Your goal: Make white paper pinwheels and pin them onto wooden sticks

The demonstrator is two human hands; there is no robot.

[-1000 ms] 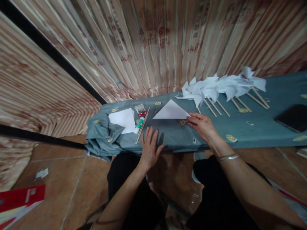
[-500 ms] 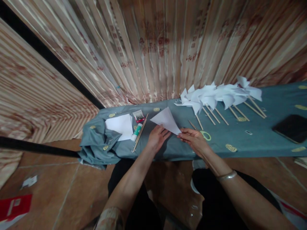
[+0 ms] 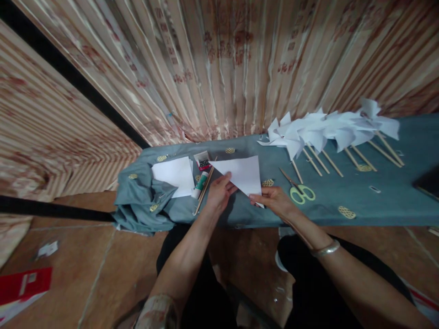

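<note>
A white sheet of paper folded into a triangle (image 3: 244, 173) is held between my two hands above the cloth. My left hand (image 3: 220, 189) grips its lower slanted edge, thumb on top and fingers underneath. At the lower right corner, my right hand (image 3: 270, 199) pinches the paper. Just right of that hand lie scissors with yellow-green handles (image 3: 302, 193). To the left of my left hand are a glue stick (image 3: 200, 184), thin wooden sticks (image 3: 206, 189) and a small red-and-white box of pins (image 3: 202, 161).
A stack of white paper (image 3: 174, 176) lies on the left of the cloth-covered table (image 3: 236, 217). Several paper pinwheels on sticks (image 3: 329, 130) lie at the back right. A dark object (image 3: 428, 183) sits at the right edge. A curtain (image 3: 222, 68) hangs behind.
The folded paper has turned in my hands, its long edge now facing down-left. My left hand's thumb now lies over the paper. The scissors show fully, and the view has shifted slightly.
</note>
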